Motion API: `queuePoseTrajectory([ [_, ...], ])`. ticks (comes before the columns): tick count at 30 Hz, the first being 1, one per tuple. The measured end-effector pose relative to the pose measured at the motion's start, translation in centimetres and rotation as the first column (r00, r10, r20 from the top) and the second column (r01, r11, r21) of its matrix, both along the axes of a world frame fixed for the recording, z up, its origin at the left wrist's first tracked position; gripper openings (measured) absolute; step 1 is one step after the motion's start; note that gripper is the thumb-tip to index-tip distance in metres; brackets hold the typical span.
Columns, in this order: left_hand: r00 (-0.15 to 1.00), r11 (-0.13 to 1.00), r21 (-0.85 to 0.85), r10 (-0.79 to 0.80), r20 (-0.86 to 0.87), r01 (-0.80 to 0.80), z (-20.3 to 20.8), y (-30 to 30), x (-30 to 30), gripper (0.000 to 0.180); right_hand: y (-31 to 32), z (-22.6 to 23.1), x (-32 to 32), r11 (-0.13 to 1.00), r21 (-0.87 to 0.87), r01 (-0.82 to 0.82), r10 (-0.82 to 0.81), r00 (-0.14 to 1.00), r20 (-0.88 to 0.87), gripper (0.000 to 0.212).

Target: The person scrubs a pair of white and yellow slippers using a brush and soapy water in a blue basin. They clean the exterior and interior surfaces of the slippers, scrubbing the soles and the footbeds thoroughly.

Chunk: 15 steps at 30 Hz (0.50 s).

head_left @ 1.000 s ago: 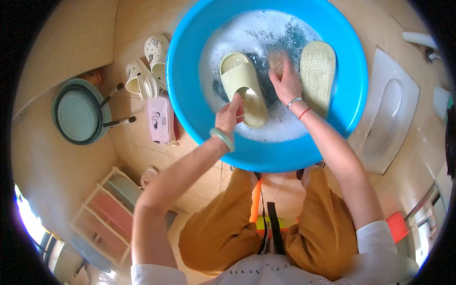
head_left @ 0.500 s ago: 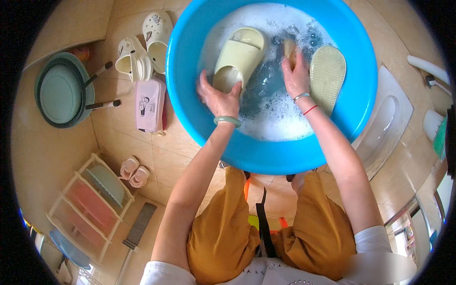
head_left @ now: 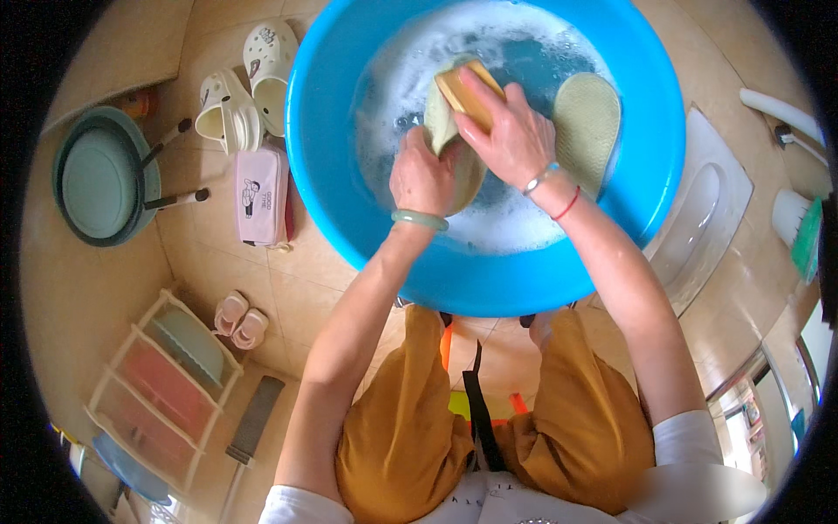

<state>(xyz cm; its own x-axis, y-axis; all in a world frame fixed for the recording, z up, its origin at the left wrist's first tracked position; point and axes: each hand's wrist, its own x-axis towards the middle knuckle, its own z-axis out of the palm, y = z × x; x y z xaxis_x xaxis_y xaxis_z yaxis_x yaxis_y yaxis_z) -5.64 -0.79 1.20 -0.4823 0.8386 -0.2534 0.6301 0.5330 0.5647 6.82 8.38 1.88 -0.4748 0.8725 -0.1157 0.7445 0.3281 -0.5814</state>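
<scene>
A large blue basin point(head_left: 321, 183) in front of me holds soapy water point(head_left: 489, 237) with white foam. My left hand point(head_left: 422, 177) is closed around a pale green slipper point(head_left: 439, 120), tilted up out of the water. Pressed to the slipper's upper part is a wooden scrub brush point(head_left: 470, 93), gripped in my right hand point(head_left: 517, 141). The brush's bristles are hidden under its block. A second pale green slipper point(head_left: 590, 131) rests sole up against the basin's right side.
Left of the basin are white clogs point(head_left: 229, 112), a pink case point(head_left: 260, 196), stacked green basins point(head_left: 103, 179), small pink sandals point(head_left: 242, 320) and a rack point(head_left: 166, 384) of basins. A squat toilet point(head_left: 698, 210) lies to the right, with a green-and-white brush point(head_left: 801, 231) beyond it.
My right hand has lifted the scrub brush out of the water and moved it left onto the slipper. My left hand has turned and tilted that slipper. The second slipper stays at the right.
</scene>
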Motion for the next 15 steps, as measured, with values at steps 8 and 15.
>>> queuePoseTrajectory([
  [8, 0.997, 0.997, -0.017, -0.076, -0.001, 0.076, 0.2, -0.6, -0.9, 0.037, -2.3, 2.7, -0.3, 0.989, -0.148, -0.021, 0.021, 1.0, -0.002, 0.057],
  [15, 0.999, 1.0, -0.007, 0.022, 0.028, -0.021, -0.5, -1.0, 1.0, 0.041, 1.2, 1.1, -2.0, 0.987, -0.16, 0.019, -0.006, 0.997, 0.083, 0.047],
])
